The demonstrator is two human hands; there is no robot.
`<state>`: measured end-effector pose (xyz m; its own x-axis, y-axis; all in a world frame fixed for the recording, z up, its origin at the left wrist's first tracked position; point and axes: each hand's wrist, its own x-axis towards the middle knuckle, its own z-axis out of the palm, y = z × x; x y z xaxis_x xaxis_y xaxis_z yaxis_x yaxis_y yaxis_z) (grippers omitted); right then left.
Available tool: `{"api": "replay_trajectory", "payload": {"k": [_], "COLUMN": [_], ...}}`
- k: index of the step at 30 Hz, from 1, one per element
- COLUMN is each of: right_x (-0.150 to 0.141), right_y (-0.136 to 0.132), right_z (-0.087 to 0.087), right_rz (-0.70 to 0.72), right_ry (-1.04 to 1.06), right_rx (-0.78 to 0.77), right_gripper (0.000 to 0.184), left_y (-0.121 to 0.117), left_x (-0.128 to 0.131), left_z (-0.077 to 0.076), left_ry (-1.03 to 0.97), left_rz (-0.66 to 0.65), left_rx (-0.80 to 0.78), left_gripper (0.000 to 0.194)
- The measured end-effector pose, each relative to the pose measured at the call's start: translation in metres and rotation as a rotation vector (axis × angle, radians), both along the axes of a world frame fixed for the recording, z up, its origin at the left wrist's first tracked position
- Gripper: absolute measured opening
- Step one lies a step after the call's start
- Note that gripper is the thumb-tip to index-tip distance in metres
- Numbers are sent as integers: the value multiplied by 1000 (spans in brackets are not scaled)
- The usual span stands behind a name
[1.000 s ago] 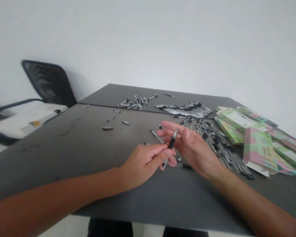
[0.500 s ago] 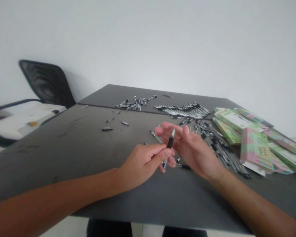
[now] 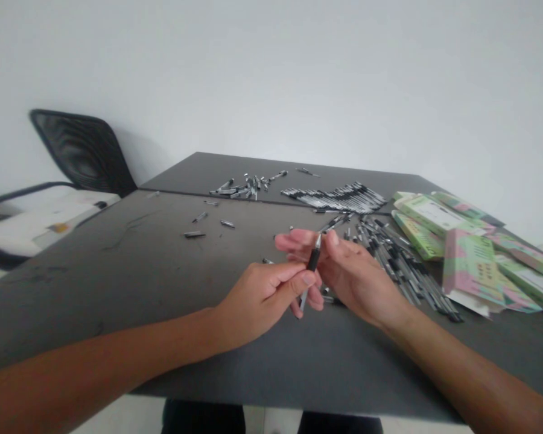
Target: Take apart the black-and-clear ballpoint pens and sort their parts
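Note:
Over the dark grey table (image 3: 117, 271) my left hand (image 3: 262, 298) pinches a black-gripped pen (image 3: 312, 265) between thumb and fingers, the pen pointing up and away. My right hand (image 3: 344, 271) is just beyond it, thumb and fingertips touching the pen's upper end, the other fingers stretched toward the left. A loose heap of similar pens (image 3: 402, 265) lies to the right of my hands.
A neat row of pens (image 3: 339, 199) and scattered small pen parts (image 3: 244, 188) lie farther back. Green and pink boxes (image 3: 470, 259) are stacked at the right edge. A black mesh chair (image 3: 81, 154) stands at the left beside a white surface.
My right hand has drawn in and lowered, its thumb and fingers closing onto the top of the pen. The left hand keeps its grip in nearly the same place.

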<state>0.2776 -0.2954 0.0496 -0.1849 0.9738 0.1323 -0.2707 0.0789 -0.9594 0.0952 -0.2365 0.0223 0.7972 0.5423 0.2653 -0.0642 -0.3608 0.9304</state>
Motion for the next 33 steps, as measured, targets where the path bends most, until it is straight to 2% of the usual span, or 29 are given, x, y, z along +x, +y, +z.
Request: {"api": "replay_trajectory", "payload": {"k": [3,9,13,15,19,21,26,29,33], "right_x": [4,13,14,15,16,16,14,14,24], "right_y": [-1,3,5,5,5,4,4,6,15], "right_z": [1,2,3,2,0,2,7,3,2], "right_rz": [29,-194,-300,-283,-123,-129,-274,-340,-531], "right_ry": [-28,-205,-232,-229,-228,-253,-322,-314,-249], "right_rx": [33,120,152,159,127,134,183,178,235], "right_gripper": [33,18,12,15,33,33,22,21,28], "left_y": [0,3,2,2,4,5,6,6,9], "left_x": [1,0,-2,-3,-2,-2,-2,-3,-2], "left_z": [2,-2,-2,0,2,2,2,5,11], "left_ry": [-8,15,34,33,24,25,21,10,-37], "left_rz": [-19,6,25,24,39,33,43,47,122], "left_rx": [-17,25,85,86,90,88,83,72,54], "left_gripper": [38,36,36,37,39,39,34,31,30]}}
